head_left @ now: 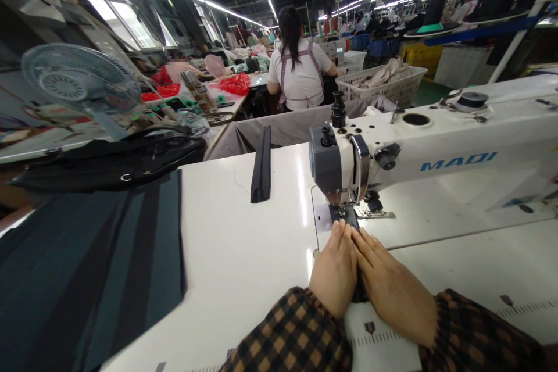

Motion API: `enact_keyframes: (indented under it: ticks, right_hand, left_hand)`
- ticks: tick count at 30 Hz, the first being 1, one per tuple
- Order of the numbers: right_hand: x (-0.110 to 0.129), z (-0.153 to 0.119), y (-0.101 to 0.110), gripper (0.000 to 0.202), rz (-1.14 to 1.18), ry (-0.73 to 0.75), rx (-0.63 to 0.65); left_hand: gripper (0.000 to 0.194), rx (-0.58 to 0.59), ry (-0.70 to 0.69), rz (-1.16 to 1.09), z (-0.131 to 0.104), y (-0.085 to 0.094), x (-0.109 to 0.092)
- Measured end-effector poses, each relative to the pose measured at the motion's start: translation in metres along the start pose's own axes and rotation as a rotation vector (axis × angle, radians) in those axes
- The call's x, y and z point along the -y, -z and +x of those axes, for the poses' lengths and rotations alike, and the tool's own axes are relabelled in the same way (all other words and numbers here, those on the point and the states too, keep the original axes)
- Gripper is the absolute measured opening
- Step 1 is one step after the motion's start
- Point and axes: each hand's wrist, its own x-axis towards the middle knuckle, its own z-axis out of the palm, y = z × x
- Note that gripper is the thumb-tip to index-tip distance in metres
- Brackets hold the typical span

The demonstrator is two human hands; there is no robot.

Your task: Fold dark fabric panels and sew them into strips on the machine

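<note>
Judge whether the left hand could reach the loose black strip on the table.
Probably yes: white tabletop lies between the left hand and the strip, though that hand rests on dark cloth.

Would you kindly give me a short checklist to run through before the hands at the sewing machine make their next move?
1. Left hand flat on the dark strip: ok.
2. Right hand beside it, also steadying the strip: ok.
3. Strip's far end at the presser foot: ok.
4. Fingers well clear of the foot: not ok, very close.
5. Second strip apart from the hands: ok.
6. Strip lying straight beneath the hands: cannot tell, mostly covered.
</note>
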Motion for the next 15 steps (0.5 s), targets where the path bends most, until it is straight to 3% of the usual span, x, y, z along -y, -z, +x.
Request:
enact_keyframes:
  ticks: [10, 15]
  right_hand:
    - [-0.010, -0.001, 0.010, 0.063, 0.061, 0.016, 0.046]
    - [-0.019, 0.002, 0.013, 0.063, 0.067, 0.061, 0.033]
  left_hand:
    - [0.043, 0.044, -0.046, -0.074, -0.005, -0.007, 0.011]
    - [0.041, 0.061, -0.144, -0.203, -0.008, 0.003, 0.025]
